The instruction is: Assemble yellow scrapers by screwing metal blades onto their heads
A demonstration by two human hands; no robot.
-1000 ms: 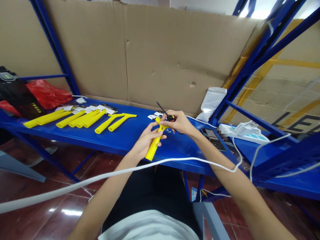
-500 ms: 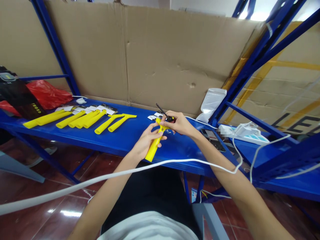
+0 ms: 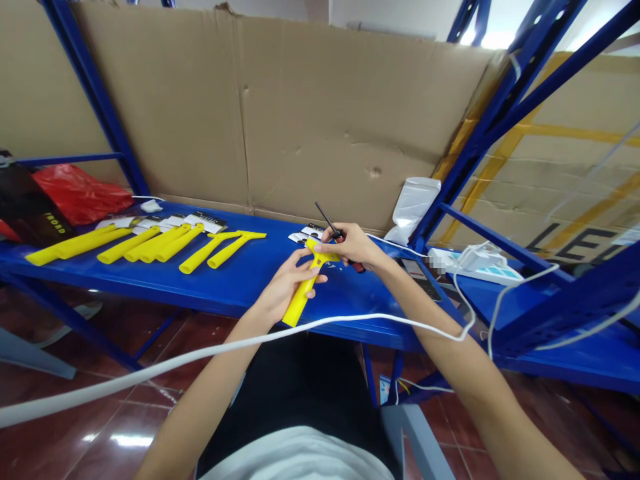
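Left hand (image 3: 284,287) pinches a yellow T-headed plastic tube (image 3: 299,304) over the near edge of the blue metal counter (image 3: 240,280); right hand (image 3: 356,247) clasps a black-shafted screwdriver (image 3: 338,236) at the tube's head. Probably light, stiff, slick: grip mid-tube.

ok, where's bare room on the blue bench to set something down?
Best: between the rightmost unheld yellow piece and the left hand. Smaller: between the held yellow piece and right forearm, white cable crossing in front. Crowded: left end (other yellow pieces, cards, red bag); right side (phone, power strip).
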